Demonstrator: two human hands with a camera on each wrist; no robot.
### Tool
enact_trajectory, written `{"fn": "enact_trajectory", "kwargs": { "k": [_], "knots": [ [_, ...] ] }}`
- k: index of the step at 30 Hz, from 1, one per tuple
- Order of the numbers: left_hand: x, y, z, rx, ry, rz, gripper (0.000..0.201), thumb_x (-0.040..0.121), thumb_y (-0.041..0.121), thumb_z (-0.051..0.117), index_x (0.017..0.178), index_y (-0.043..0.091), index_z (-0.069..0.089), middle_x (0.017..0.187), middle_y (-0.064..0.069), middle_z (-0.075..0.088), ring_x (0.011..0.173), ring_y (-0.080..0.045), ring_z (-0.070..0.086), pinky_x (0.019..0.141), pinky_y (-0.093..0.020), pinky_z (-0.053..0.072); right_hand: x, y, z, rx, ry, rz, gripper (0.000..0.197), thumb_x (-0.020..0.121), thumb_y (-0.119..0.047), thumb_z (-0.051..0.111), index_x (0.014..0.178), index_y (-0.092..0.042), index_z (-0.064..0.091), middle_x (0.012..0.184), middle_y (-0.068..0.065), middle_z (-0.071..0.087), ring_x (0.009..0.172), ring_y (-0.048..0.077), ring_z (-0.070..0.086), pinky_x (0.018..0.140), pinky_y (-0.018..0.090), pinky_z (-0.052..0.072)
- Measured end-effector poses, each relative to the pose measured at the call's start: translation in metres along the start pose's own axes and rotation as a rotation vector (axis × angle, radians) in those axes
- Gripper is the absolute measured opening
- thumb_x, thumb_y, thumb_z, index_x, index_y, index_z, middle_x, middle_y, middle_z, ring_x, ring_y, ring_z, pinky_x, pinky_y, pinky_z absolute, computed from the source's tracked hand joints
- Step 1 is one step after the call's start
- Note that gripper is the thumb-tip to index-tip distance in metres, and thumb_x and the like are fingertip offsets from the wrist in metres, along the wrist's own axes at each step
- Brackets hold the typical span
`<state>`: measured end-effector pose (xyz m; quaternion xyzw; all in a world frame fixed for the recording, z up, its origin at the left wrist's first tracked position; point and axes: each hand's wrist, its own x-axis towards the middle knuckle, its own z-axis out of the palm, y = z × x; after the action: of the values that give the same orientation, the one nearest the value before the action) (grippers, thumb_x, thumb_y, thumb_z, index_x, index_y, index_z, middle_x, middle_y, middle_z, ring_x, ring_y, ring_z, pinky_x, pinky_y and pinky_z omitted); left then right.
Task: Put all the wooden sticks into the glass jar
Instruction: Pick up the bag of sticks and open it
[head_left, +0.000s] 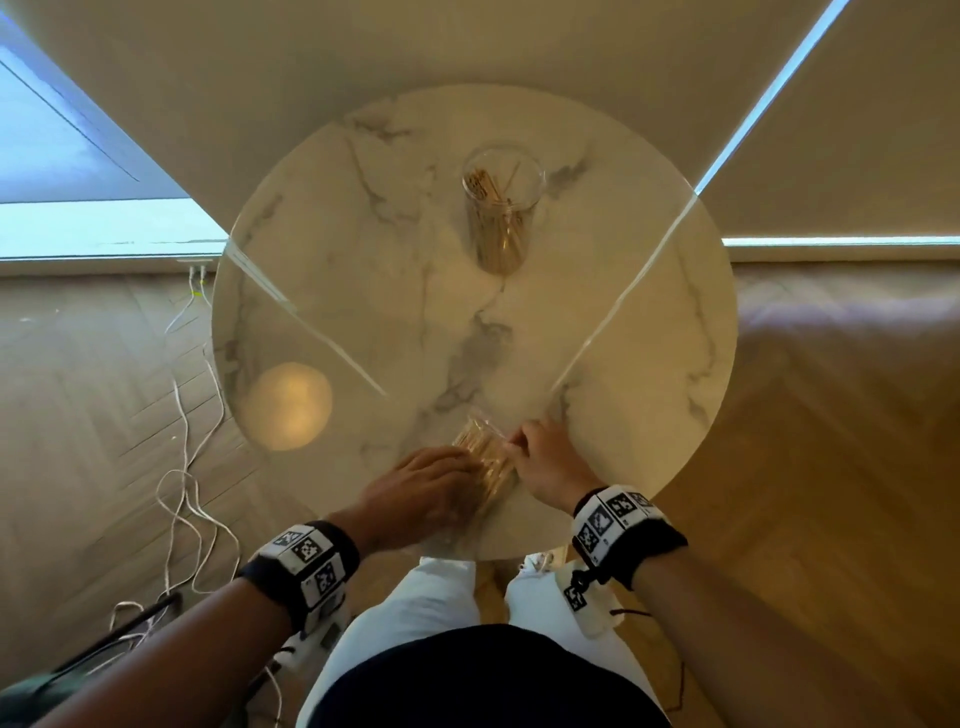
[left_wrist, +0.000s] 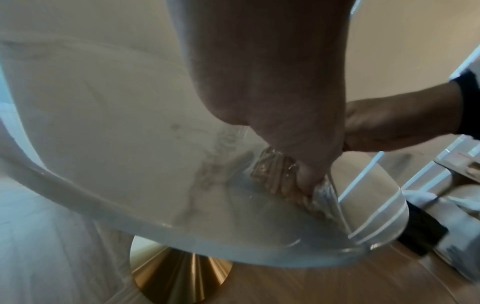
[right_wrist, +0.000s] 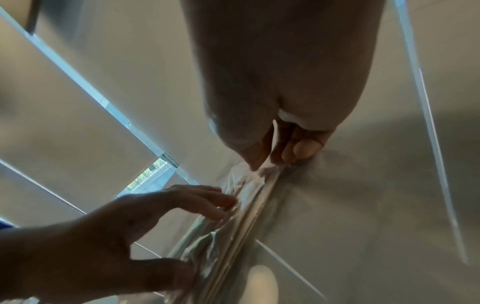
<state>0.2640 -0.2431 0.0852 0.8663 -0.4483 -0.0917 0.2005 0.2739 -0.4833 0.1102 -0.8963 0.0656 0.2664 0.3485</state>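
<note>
A tall glass jar (head_left: 501, 208) stands at the far middle of the round marble table (head_left: 363, 260), with several wooden sticks (head_left: 493, 244) upright inside. Near the front edge lies a clear plastic bag (head_left: 488, 462) packed with more sticks (left_wrist: 272, 170). My left hand (head_left: 457, 467) lies over the bag's left side, its straight fingers (right_wrist: 215, 205) pressing the crinkled plastic (right_wrist: 233, 236) and the thumb touching it lower down. My right hand (head_left: 519, 441) pinches the bag's far right edge between thumb and fingertips (right_wrist: 259, 162).
White cables (head_left: 187, 467) trail over the wooden floor left of the table. The table's gold base (left_wrist: 179, 273) shows below its rim. My legs and white shoes (head_left: 540, 564) are at the near edge. Blinds cover the windows behind.
</note>
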Motion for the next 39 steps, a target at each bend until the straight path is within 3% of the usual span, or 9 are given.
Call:
{"fn": "enact_trajectory", "kwargs": {
  "k": [3,8,16,19,22,24,31,36,39],
  "knots": [
    [0.005,0.015,0.001,0.021,0.01,-0.14,0.046,0.088,0.025,0.077,0.133,0.02,0.067,0.136,0.004,0.068,0.129,-0.026,0.061,0.106,-0.046,0.053,-0.009,0.006,-0.002,0.079,0.031,0.0,0.009,0.102,-0.02,0.056,0.103,-0.011,0.055,0.109,0.01,0.06,0.105,0.028,0.059,0.086,0.036,0.046],
    [0.002,0.029,0.011,-0.095,0.082,-0.191,0.038,0.098,0.032,0.051,0.129,0.019,0.07,0.138,0.005,0.067,0.123,-0.021,0.063,0.105,-0.032,0.05,-0.008,0.013,-0.004,0.068,0.074,0.012,0.016,0.097,-0.024,0.069,0.101,-0.009,0.065,0.101,0.012,0.074,0.094,0.027,0.068,0.082,0.036,0.052],
    [0.009,0.034,-0.003,-0.299,0.102,-0.263,0.032,0.103,0.018,0.059,0.134,0.014,0.065,0.135,-0.006,0.067,0.124,-0.017,0.059,0.111,-0.027,0.043,-0.015,-0.001,-0.017,0.153,0.051,-0.04,0.012,0.098,-0.018,0.066,0.097,-0.006,0.064,0.097,0.012,0.073,0.087,0.024,0.065,0.074,0.028,0.046],
    [0.028,0.036,-0.03,-0.504,0.106,-0.524,0.038,0.106,0.023,0.057,0.144,0.02,0.052,0.116,-0.002,0.073,0.101,-0.015,0.069,0.093,-0.034,0.058,-0.031,-0.014,-0.026,0.215,0.133,-0.134,0.013,0.096,-0.017,0.069,0.094,-0.012,0.058,0.089,0.007,0.072,0.08,0.021,0.066,0.068,0.023,0.047],
    [0.05,0.028,-0.061,-0.73,0.298,-0.604,0.034,0.107,0.024,0.055,0.14,0.026,0.051,0.086,-0.002,0.077,0.073,-0.016,0.073,0.074,-0.03,0.062,-0.045,-0.033,-0.032,0.321,0.189,-0.202,0.019,0.092,-0.014,0.074,0.098,-0.015,0.056,0.088,0.001,0.074,0.078,0.009,0.069,0.068,0.012,0.05],
    [0.061,0.019,-0.08,-0.824,0.26,-0.627,0.022,0.107,0.029,0.055,0.129,0.03,0.058,0.079,0.0,0.076,0.066,-0.015,0.072,0.068,-0.027,0.061,-0.051,-0.045,-0.035,0.368,0.203,-0.211,0.023,0.09,-0.013,0.078,0.103,-0.014,0.058,0.089,-0.001,0.078,0.079,0.003,0.071,0.07,0.008,0.051],
    [0.065,0.001,-0.109,-0.775,0.05,-0.604,0.014,0.097,0.029,0.072,0.087,0.021,0.069,0.077,0.004,0.079,0.069,-0.01,0.076,0.074,-0.023,0.06,-0.056,-0.062,-0.043,0.304,0.242,-0.19,0.011,0.089,-0.016,0.08,0.095,-0.013,0.072,0.086,-0.005,0.075,0.08,0.006,0.07,0.072,0.011,0.053],
    [0.062,0.004,-0.11,-1.109,0.197,-0.766,0.013,0.092,0.009,0.077,0.097,0.005,0.065,0.083,-0.014,0.08,0.081,-0.026,0.08,0.083,-0.04,0.065,-0.059,-0.077,-0.037,0.252,0.217,-0.207,0.01,0.092,-0.023,0.077,0.096,-0.014,0.075,0.088,-0.007,0.077,0.084,0.003,0.071,0.073,0.007,0.051],
    [0.057,0.006,-0.115,-1.333,0.273,-0.807,0.032,0.088,-0.003,0.077,0.109,0.004,0.054,0.091,-0.02,0.079,0.088,-0.027,0.079,0.083,-0.038,0.065,-0.061,-0.082,-0.038,0.289,0.194,-0.198,0.012,0.091,-0.028,0.078,0.097,-0.018,0.075,0.09,-0.01,0.077,0.084,0.001,0.071,0.074,0.008,0.052]
  ]
}}
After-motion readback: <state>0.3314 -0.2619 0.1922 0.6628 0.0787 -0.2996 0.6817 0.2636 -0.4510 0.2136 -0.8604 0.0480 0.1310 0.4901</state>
